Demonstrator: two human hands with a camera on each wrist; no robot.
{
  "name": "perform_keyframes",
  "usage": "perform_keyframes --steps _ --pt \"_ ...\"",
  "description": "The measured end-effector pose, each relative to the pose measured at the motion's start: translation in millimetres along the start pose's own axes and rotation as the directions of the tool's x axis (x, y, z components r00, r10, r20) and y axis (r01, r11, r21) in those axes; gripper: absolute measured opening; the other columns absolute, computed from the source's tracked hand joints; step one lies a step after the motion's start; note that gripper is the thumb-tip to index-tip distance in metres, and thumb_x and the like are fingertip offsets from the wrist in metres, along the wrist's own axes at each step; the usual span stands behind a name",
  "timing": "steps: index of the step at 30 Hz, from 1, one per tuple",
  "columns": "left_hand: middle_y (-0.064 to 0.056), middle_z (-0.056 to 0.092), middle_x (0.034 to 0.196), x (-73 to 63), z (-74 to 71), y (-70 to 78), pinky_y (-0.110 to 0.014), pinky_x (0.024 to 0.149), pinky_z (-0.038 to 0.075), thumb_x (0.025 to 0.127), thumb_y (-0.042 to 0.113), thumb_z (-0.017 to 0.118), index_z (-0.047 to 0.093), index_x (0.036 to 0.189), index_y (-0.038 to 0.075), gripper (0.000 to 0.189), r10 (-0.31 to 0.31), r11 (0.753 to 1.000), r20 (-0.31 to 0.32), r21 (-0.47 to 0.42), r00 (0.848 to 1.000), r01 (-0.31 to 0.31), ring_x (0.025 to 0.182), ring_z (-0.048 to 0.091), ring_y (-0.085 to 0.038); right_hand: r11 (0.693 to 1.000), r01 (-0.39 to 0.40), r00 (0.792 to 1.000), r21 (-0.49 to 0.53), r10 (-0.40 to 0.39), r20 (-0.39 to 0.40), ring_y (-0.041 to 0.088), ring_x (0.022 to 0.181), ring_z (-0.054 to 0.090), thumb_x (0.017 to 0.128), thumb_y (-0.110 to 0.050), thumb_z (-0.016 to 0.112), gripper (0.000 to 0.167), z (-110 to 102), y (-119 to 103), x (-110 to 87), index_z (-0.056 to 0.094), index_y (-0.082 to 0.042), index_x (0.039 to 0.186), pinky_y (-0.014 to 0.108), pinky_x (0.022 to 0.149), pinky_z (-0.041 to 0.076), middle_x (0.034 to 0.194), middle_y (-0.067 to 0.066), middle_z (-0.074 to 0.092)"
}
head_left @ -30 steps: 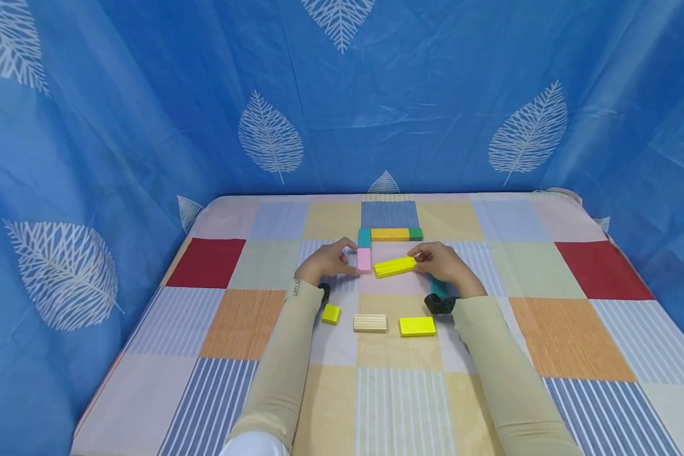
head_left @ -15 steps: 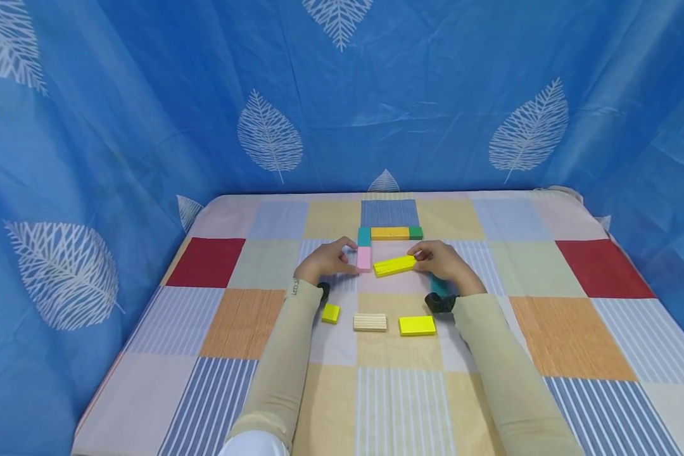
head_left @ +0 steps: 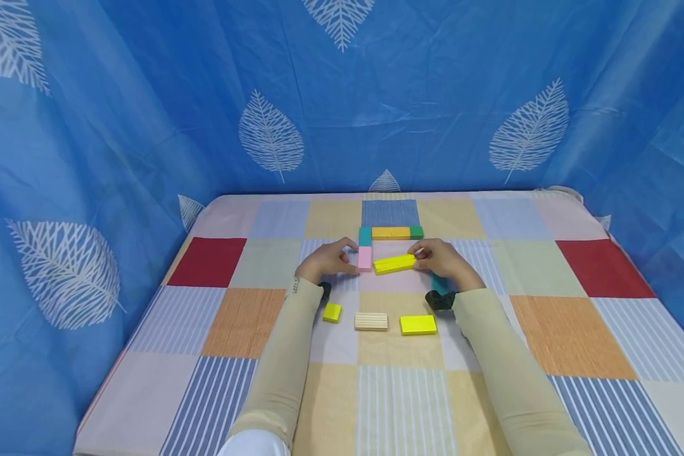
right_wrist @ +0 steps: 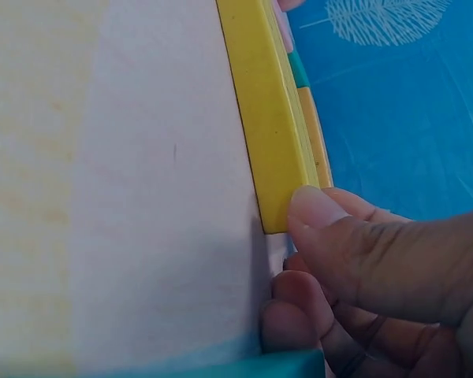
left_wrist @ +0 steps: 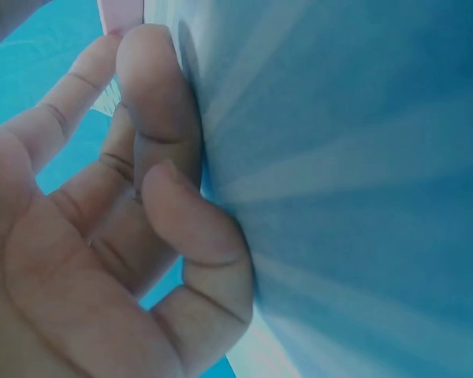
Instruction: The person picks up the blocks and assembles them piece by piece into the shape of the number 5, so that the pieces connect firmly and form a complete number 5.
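Observation:
My left hand (head_left: 326, 261) is at a pink block (head_left: 365, 259), thumb and index fingertip at its two ends. In the left wrist view the index fingertip meets a corner of the pink block (left_wrist: 122, 14), while the other fingers curl against the cloth. Between my right hand's (head_left: 441, 261) thumb and fingers is the right end of a long yellow block (head_left: 394, 264). It lies slanted, its left end close to the pink block. The right wrist view shows the thumb on an edge of this yellow block (right_wrist: 264, 118). A teal block (head_left: 439, 284) is partly hidden under the right wrist.
Beyond the pink block, a teal block (head_left: 365, 237), an orange block (head_left: 390, 234) and a green block (head_left: 416, 233) form a corner. Nearer lie a small yellow block (head_left: 332, 313), a ridged wooden block (head_left: 371, 322) and another yellow block (head_left: 418, 325). Blue curtains (head_left: 342, 114) enclose the patchwork-covered table (head_left: 234, 405).

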State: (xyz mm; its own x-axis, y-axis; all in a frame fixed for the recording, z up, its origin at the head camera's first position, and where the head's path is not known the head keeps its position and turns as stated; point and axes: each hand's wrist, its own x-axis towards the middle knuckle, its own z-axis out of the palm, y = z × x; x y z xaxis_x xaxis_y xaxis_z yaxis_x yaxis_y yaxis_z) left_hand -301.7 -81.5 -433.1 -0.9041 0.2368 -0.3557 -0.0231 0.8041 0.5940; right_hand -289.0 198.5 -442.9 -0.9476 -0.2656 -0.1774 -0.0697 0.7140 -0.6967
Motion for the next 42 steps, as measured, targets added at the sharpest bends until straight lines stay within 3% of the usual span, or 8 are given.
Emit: perform_keyframes --steps 10,26,33,38,42 --pt "-0.008 0.063 0.114 3.3 1.1 1.1 -0.031 0.082 0.046 0.097 0.03 0.085 0.058 0.151 0.023 0.061 -0.025 1.0 0.012 0.007 1.0 0.025 0.102 0.057 -0.025 1.0 0.02 0.999 0.012 -0.02 0.029 0.023 0.077 0.059 0.104 0.003 0.068 0.03 -3.6 2.6 3.3 0.066 0.008 0.133 0.034 0.076 0.053 0.113 0.026 0.067" --pt "-0.009 0.061 0.112 3.0 -0.1 5.1 -0.032 0.082 0.045 0.097 0.028 0.084 0.059 0.151 0.02 0.06 0.001 1.0 0.001 0.011 1.0 -0.001 0.101 0.056 -0.025 0.999 0.012 0.999 0.043 -0.013 0.037 0.021 0.073 0.058 0.103 0.003 0.068 0.031 -7.8 1.6 4.4 0.065 0.008 0.134 0.032 0.072 0.052 0.102 0.02 0.064" --pt "-0.008 0.063 0.117 2.5 -1.5 0.7 -0.036 0.09 0.049 0.097 0.029 0.085 0.057 0.151 0.02 0.061 0.006 1.0 0.024 0.002 1.0 -0.006 0.106 0.057 -0.026 0.998 0.047 0.998 0.036 -0.048 0.043 0.032 0.092 0.065 0.104 0.001 0.069 0.039 -9.0 1.0 -1.1 0.061 0.009 0.141 0.039 0.083 0.056 0.118 0.028 0.065" --pt "-0.013 0.064 0.132 -4.4 -6.1 -7.6 -0.043 0.103 0.049 0.1 0.027 0.08 0.051 0.157 0.018 0.064 0.072 0.997 0.071 -0.03 0.995 -0.07 0.114 0.056 -0.029 0.992 0.068 0.996 0.103 -0.074 0.058 0.037 0.103 0.067 0.108 -0.003 0.062 0.039 -10.9 3.4 -7.0 0.059 0.011 0.144 0.046 0.093 0.059 0.126 0.031 0.064" --pt "-0.017 0.063 0.14 -9.6 -12.1 -15.1 -0.046 0.107 0.049 0.103 0.023 0.076 0.047 0.16 0.016 0.064 0.149 0.988 0.12 -0.059 0.981 -0.143 0.121 0.059 -0.033 0.984 0.079 0.996 0.159 -0.085 0.027 0.037 0.113 0.065 0.109 -0.008 0.061 0.038 -12.3 7.0 -13.0 0.061 0.009 0.144 0.047 0.1 0.058 0.132 0.028 0.064"
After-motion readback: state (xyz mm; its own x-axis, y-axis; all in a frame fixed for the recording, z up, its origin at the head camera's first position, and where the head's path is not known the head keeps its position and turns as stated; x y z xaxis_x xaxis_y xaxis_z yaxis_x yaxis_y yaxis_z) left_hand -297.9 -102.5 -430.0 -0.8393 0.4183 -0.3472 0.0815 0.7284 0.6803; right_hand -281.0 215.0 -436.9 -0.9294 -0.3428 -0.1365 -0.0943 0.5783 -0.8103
